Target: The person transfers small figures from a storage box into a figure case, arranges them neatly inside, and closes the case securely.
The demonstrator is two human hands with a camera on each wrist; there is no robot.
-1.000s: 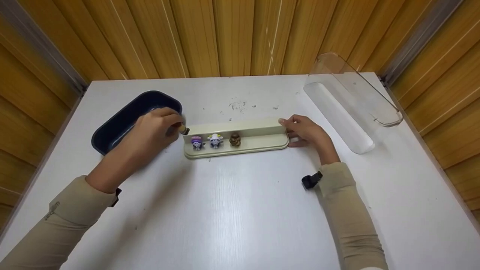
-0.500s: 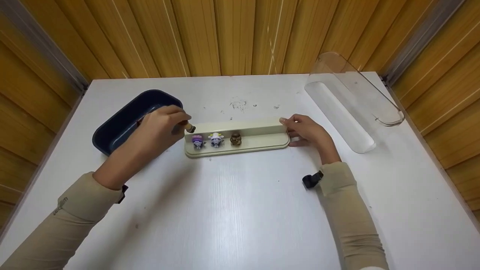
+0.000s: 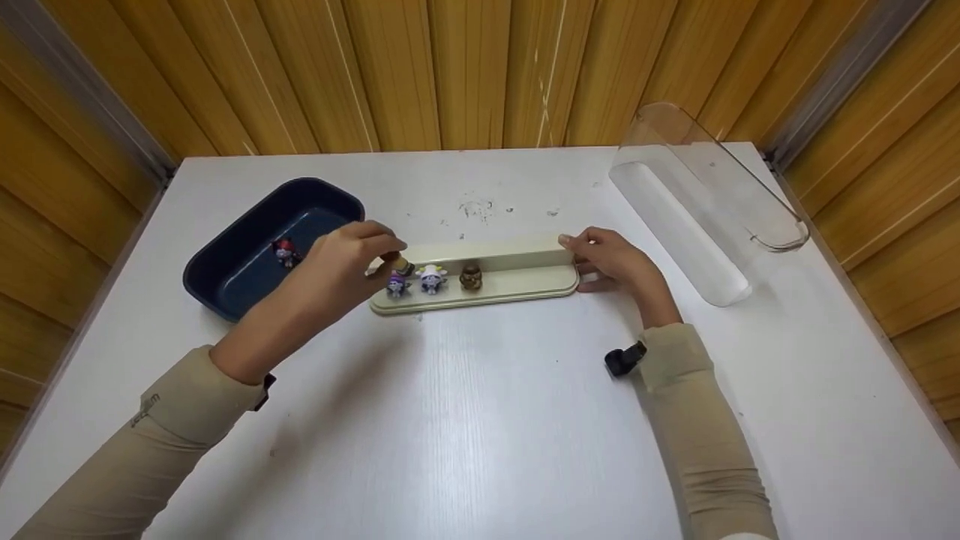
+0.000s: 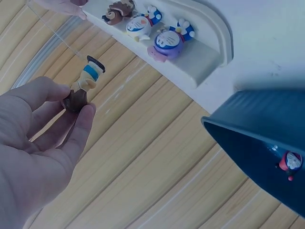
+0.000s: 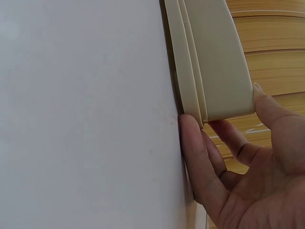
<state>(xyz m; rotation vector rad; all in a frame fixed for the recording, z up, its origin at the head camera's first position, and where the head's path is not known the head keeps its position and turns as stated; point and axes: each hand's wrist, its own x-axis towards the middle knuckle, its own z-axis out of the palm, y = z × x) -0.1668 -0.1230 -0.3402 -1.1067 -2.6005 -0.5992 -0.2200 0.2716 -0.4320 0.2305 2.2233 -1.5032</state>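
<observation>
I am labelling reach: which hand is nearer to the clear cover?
Right. The right hand grips the cream stand, left of the clear cover and apart from it. The left hand is farther left, holding a small figure by the stand's other end.

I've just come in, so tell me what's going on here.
A person's left hand pinches a brown-based figurine near the left end of a cream stand, not yet set down. The right hand grips the stand's right end. Three other figurines line up on it. A red-topped figurine is in the dark blue bin; a clear cover sits at the right.
</observation>
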